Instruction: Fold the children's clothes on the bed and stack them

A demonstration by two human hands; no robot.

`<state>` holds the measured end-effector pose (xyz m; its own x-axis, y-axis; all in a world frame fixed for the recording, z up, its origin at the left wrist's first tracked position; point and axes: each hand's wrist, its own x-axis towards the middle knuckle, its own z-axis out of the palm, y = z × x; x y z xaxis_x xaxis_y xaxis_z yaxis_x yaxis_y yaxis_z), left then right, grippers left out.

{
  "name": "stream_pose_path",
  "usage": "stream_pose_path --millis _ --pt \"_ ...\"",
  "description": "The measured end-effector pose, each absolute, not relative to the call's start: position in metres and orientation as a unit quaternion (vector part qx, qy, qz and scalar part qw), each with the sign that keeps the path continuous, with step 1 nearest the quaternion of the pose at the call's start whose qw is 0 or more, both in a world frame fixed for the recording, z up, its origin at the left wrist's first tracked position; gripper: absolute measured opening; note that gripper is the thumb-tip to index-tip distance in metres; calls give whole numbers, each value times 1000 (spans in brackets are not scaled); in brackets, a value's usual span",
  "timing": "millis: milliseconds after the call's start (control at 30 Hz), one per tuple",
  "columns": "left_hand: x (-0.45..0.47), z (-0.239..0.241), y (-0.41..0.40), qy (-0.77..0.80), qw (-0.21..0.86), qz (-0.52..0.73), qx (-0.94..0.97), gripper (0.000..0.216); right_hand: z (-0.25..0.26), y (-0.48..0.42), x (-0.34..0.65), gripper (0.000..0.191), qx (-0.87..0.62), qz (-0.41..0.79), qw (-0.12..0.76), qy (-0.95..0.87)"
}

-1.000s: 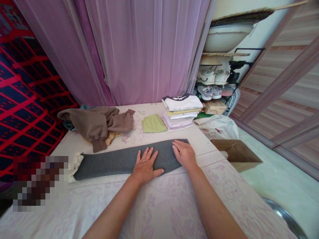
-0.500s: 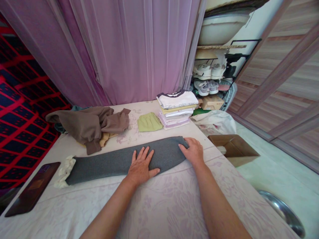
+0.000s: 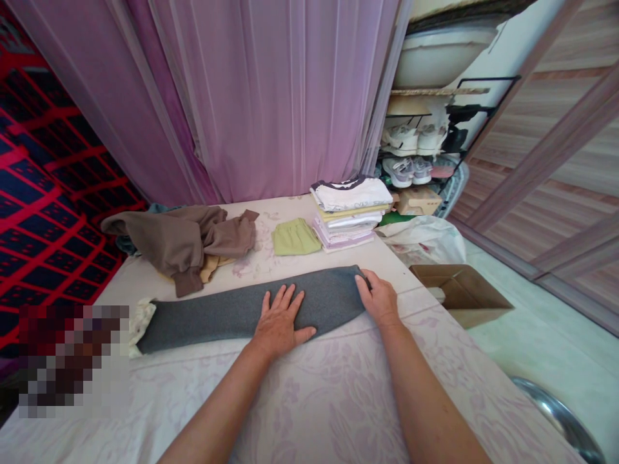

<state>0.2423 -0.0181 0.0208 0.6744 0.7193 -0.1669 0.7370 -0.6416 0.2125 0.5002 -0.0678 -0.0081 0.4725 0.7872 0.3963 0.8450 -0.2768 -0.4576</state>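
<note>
A pair of dark grey pants (image 3: pixel 207 317), folded lengthwise into a long strip, lies across the patterned bedsheet (image 3: pixel 309 399). Cream ruffled trim (image 3: pixel 141 325) shows at its left end. My left hand (image 3: pixel 279 325) rests flat on the middle of the cloth, fingers spread. At the right end my right hand (image 3: pixel 380 298) pinches the edge, thumb on top and the other fingers partly hidden. Just behind the pants sits a folded light-green garment (image 3: pixel 296 237), beside a neat stack of folded clothes (image 3: pixel 351 216) with a white, dark-collared shirt on top.
A rumpled brown garment (image 3: pixel 178 241) lies at the back left, over other cloth. A blurred-out patch covers the left edge. Off the right side are an open cardboard box (image 3: pixel 467 316), a metal basin (image 3: pixel 561 419) and a shoe rack (image 3: pixel 483 109). A purple curtain (image 3: pixel 271 96) hangs behind.
The view has shifted slightly, so most things appear further right. My right hand's fingers have closed more around the pants' end. My left hand stays flat at about the same spot.
</note>
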Motion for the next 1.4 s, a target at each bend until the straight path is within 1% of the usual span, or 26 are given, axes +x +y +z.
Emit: stream_pose_path --millis 100,233,300,367,500,733,800,867,933,967,1000,1067,1133,1200,1300,1400 --pt "242 19 -18 400 134 -30 906 85 -10 -66 499 39 -831 -34 317 -456" --pt "241 17 -17 399 133 -32 907 87 -13 -63 498 48 -836 -34 350 -421" --pt "241 17 -17 400 133 -35 906 88 -13 -62 497 47 -837 -39 353 -416" --pt "242 18 -17 401 133 -36 906 88 -10 -61 495 43 -850 -39 333 -406" --pt "242 17 -18 411 130 -37 901 90 -2 -57 488 37 -882 -26 266 -390" --pt "243 14 -15 422 144 -37 894 97 2 -52 488 38 -902 -9 220 -372" --pt "244 15 -14 425 152 -46 891 99 3 -54 488 39 -893 -21 245 -376" --pt "246 16 -13 426 157 -54 889 101 6 -58 485 39 -867 -69 293 -396" --pt "246 18 -13 425 159 -59 889 102 9 -62 477 38 -820 -125 329 -451" --pt "246 18 -13 425 159 -60 889 102 10 -64 471 37 -790 -136 330 -499" --pt "246 17 -13 425 158 -59 890 102 10 -64 465 36 -759 -130 316 -555" --pt "246 16 -14 425 155 -56 890 101 7 -64 453 36 -712 -93 251 -649" --pt "245 13 -14 426 153 -52 890 100 0 -61 445 40 -713 -64 174 -676" --pt "245 11 -15 425 154 -48 891 99 -8 -59 442 47 -743 -58 123 -656" --pt "245 11 -14 421 164 -42 891 100 -13 -58 443 50 -756 -61 93 -645" --pt "241 17 -9 410 204 -40 888 98 -14 -58 444 49 -752 -63 84 -650"
